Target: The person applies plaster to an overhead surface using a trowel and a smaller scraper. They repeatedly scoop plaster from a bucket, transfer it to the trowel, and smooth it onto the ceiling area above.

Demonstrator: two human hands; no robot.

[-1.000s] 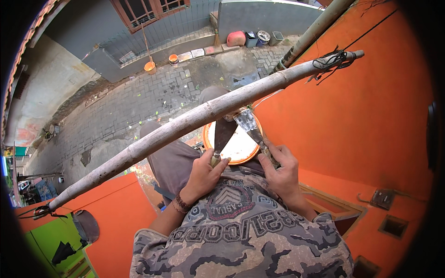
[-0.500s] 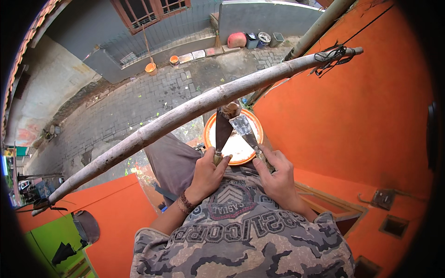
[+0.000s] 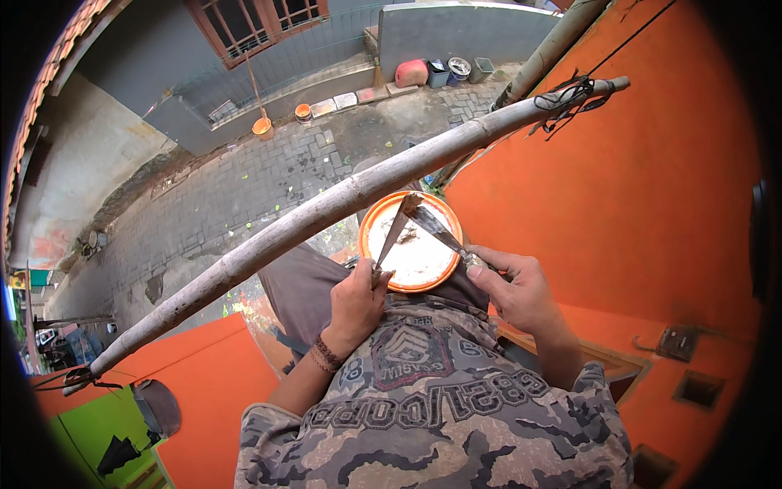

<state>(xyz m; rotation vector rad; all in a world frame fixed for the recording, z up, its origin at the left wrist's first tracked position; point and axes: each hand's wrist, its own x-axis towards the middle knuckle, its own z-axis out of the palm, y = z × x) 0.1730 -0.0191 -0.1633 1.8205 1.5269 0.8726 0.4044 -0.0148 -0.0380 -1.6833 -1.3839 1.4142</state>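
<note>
My left hand [image 3: 355, 301] is closed on the handle of a dark putty knife [image 3: 395, 234], its blade pointing up and slightly right. My right hand [image 3: 517, 289] is closed on a second putty knife [image 3: 440, 231], angled up-left. The two blades meet or cross near their tips, where some brownish residue shows, over a round orange-rimmed container [image 3: 377, 267] filled with white paste. Some dark bits lie on the white surface. The container is at my lap, just beneath a long bamboo pole [image 3: 269, 236] that crosses in front of me.
A thicker upright pole [image 3: 554, 41] meets the crossbar, tied with cords [image 3: 570, 102], beside an orange wall [image 3: 611, 212]. Far below are a paved lane [image 3: 204, 228], orange buckets [image 3: 262, 125], several bins [image 3: 459, 68] and a grey wall [image 3: 456, 33]. A green surface [image 3: 90, 432] is at lower left.
The right knife has turned so its blade lies edge-on against the left one, lower over the container. My right hand has shifted rightward; my left hand has moved slightly left.
</note>
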